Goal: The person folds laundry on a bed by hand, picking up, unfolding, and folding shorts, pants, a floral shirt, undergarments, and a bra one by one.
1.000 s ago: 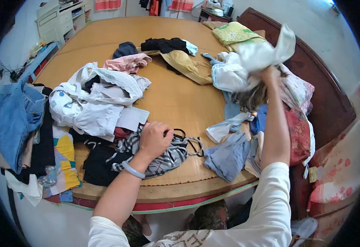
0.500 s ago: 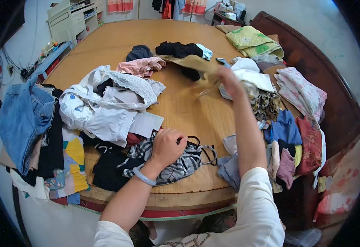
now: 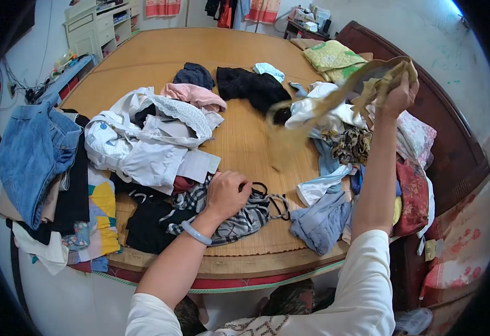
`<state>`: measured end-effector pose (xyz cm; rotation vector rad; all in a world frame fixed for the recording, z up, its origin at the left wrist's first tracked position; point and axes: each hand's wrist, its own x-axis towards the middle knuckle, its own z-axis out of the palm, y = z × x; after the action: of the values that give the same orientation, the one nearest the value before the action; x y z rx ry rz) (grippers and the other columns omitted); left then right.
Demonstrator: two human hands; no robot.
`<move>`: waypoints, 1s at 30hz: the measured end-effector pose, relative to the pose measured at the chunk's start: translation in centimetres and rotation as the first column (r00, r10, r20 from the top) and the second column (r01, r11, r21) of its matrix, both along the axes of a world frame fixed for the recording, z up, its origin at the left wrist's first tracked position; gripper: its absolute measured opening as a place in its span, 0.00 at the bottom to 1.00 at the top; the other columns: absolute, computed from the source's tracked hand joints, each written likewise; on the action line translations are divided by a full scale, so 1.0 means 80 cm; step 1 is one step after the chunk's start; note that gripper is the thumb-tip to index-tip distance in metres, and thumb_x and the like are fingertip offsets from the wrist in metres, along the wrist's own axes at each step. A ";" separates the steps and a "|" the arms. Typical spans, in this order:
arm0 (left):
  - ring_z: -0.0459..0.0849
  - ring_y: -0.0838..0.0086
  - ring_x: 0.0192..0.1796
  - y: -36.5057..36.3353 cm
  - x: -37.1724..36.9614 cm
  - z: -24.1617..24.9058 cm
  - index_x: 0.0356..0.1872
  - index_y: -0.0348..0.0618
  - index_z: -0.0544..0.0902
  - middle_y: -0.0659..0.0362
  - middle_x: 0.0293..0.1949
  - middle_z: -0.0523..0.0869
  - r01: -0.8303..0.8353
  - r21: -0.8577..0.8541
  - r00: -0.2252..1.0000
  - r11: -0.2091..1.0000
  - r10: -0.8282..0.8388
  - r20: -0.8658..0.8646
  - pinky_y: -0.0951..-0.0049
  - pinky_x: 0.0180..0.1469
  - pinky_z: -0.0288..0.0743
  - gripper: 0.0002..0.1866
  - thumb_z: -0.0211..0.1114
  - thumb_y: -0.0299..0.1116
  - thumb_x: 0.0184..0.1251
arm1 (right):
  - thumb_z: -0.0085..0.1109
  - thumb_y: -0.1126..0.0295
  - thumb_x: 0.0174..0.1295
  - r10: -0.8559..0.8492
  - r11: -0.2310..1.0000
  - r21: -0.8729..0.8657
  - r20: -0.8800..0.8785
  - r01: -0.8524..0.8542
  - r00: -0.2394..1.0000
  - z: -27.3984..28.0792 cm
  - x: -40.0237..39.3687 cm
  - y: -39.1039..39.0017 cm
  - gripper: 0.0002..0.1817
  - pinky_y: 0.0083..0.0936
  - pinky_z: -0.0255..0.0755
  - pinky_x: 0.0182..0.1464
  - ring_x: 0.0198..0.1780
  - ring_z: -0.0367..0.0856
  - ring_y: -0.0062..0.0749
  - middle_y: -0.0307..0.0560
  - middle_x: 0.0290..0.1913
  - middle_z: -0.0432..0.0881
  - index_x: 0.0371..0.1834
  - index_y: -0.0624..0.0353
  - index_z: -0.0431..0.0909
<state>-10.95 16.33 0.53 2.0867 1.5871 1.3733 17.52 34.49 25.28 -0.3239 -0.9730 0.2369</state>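
High on the right, my right hand [image 3: 400,96] is closed around a tan piece of clothing [image 3: 362,84]. Its blurred lower end swings out to the left above the mat. My left hand [image 3: 228,193] rests with curled fingers on a black-and-white plaid garment [image 3: 242,224] with dark loops; the undersides of the fingers are hidden. Beside that garment lies black clothing [image 3: 151,228]. A heap of white clothing with lace trim [image 3: 155,140] is just beyond my left hand. Grey-blue clothing [image 3: 323,221] lies below my right forearm.
Folded jeans [image 3: 35,162] top a pile at the left edge. Pink [image 3: 195,95] and black [image 3: 250,89] clothes lie farther back on the bamboo mat [image 3: 161,53]. A green-yellow folded cloth [image 3: 333,59] and a red patterned cloth [image 3: 411,199] lie near the dark headboard [image 3: 452,112].
My right hand has moved up and to the right, drawing the tan clothing away from the black clothes at the back. My left hand has stayed nearly in place.
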 end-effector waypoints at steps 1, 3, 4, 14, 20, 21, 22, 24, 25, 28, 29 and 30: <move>0.82 0.57 0.35 0.000 0.000 0.001 0.22 0.39 0.82 0.52 0.27 0.84 0.002 -0.014 1.000 1.000 -0.002 0.000 0.60 0.41 0.71 0.08 0.64 0.33 0.54 | 0.49 0.70 0.67 -0.219 0.976 0.007 0.059 0.219 0.974 0.001 -0.003 0.002 0.11 0.32 0.74 0.48 0.45 0.79 0.33 0.47 0.43 0.81 0.49 0.59 0.76; 0.82 0.57 0.35 0.002 0.001 -0.003 0.22 0.39 0.82 0.52 0.27 0.84 0.005 0.007 1.000 1.000 -0.005 -0.005 0.60 0.41 0.71 0.08 0.64 0.33 0.54 | 0.51 0.68 0.66 -0.484 0.864 0.056 0.361 0.500 0.797 -0.015 0.001 0.030 0.12 0.30 0.71 0.50 0.45 0.79 0.33 0.48 0.44 0.81 0.47 0.61 0.78; 0.82 0.57 0.35 0.002 0.001 -0.005 0.22 0.39 0.82 0.52 0.27 0.84 0.006 0.017 1.000 1.000 -0.006 -0.008 0.59 0.41 0.71 0.08 0.64 0.33 0.54 | 0.51 0.66 0.66 -0.391 0.895 -0.020 0.445 0.446 0.805 -0.033 0.005 0.060 0.12 0.32 0.70 0.50 0.45 0.79 0.35 0.49 0.44 0.82 0.46 0.61 0.79; 0.81 0.57 0.33 0.001 0.000 -0.001 0.22 0.40 0.82 0.53 0.26 0.83 0.015 0.003 1.000 1.000 -0.015 0.018 0.61 0.38 0.70 0.08 0.65 0.33 0.55 | 0.59 0.68 0.54 -0.068 0.745 -0.027 0.991 0.667 0.115 -0.291 -0.157 0.134 0.32 0.44 0.71 0.58 0.53 0.77 0.60 0.62 0.58 0.71 0.64 0.57 0.60; 0.82 0.57 0.32 0.005 -0.002 -0.006 0.22 0.40 0.82 0.53 0.26 0.84 0.008 0.025 1.000 1.000 -0.008 -0.006 0.61 0.38 0.70 0.08 0.65 0.33 0.55 | 0.58 0.72 0.52 0.507 0.464 -0.684 0.726 0.563 0.464 -0.345 -0.156 0.192 0.14 0.38 0.73 0.45 0.44 0.79 0.38 0.48 0.44 0.78 0.43 0.58 0.76; 0.82 0.57 0.32 0.005 -0.001 -0.009 0.22 0.41 0.82 0.53 0.26 0.84 0.010 0.039 1.000 0.999 -0.010 -0.009 0.60 0.38 0.70 0.08 0.65 0.33 0.55 | 0.52 0.79 0.49 0.770 0.379 -0.906 0.195 -0.189 0.608 -0.306 -0.154 0.158 0.06 0.34 0.73 0.32 0.35 0.79 0.34 0.43 0.24 0.76 0.21 0.54 0.75; 0.82 0.57 0.33 0.004 0.000 -0.007 0.22 0.40 0.82 0.53 0.26 0.84 0.012 0.037 1.000 0.999 -0.012 -0.014 0.61 0.38 0.71 0.08 0.65 0.33 0.55 | 0.53 0.79 0.50 0.770 0.298 -0.855 -0.048 -0.425 0.637 -0.255 -0.164 0.119 0.06 0.25 0.68 0.27 0.29 0.72 0.28 0.37 0.26 0.74 0.24 0.53 0.75; 0.83 0.57 0.34 0.003 0.001 -0.004 0.23 0.40 0.83 0.52 0.27 0.84 0.020 0.034 1.000 0.999 -0.020 0.020 0.61 0.39 0.71 0.08 0.65 0.33 0.55 | 0.52 0.79 0.51 0.876 0.207 -0.572 -0.253 -0.793 0.411 -0.167 -0.158 0.059 0.13 0.32 0.77 0.42 0.40 0.80 0.35 0.44 0.38 0.81 0.41 0.60 0.77; 0.83 0.57 0.35 0.003 0.000 -0.004 0.23 0.40 0.83 0.52 0.27 0.85 0.020 0.035 0.999 0.999 -0.021 0.036 0.61 0.39 0.71 0.08 0.65 0.33 0.55 | 0.52 0.78 0.53 0.940 0.094 -0.375 -0.271 -0.922 0.206 -0.151 -0.144 0.072 0.15 0.37 0.76 0.53 0.49 0.81 0.39 0.52 0.46 0.82 0.46 0.66 0.76; 0.84 0.55 0.39 -0.002 -0.002 -0.006 0.39 0.41 0.84 0.51 0.35 0.87 0.002 -0.052 1.000 0.999 0.000 0.026 0.61 0.44 0.73 0.13 0.65 0.36 0.56 | 0.52 0.77 0.56 0.937 0.000 -0.082 -0.347 -0.997 0.028 -0.058 -0.114 0.015 0.12 0.40 0.79 0.52 0.45 0.84 0.45 0.55 0.44 0.84 0.43 0.65 0.79; 0.84 0.55 0.40 -0.005 -0.002 -0.003 0.42 0.41 0.84 0.50 0.37 0.87 -0.006 -0.070 0.999 0.998 0.009 0.043 0.61 0.45 0.73 0.15 0.65 0.37 0.56 | 0.52 0.76 0.59 0.960 -0.113 -0.038 -0.263 -0.993 -0.099 -0.039 -0.097 0.007 0.10 0.41 0.78 0.54 0.45 0.84 0.46 0.55 0.44 0.84 0.42 0.66 0.79; 0.82 0.51 0.49 -0.007 -0.004 0.007 0.51 0.41 0.81 0.46 0.46 0.85 0.027 -0.179 0.999 0.983 -0.022 0.034 0.61 0.53 0.73 0.20 0.65 0.37 0.57 | 0.52 0.75 0.60 0.966 -0.095 -0.050 -0.246 -0.994 -0.079 -0.028 -0.077 0.014 0.11 0.42 0.76 0.56 0.48 0.83 0.46 0.56 0.46 0.83 0.45 0.66 0.76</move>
<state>-11.30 15.74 1.06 1.9631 1.6021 1.2008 11.36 35.61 23.06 0.3608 -0.8558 1.8517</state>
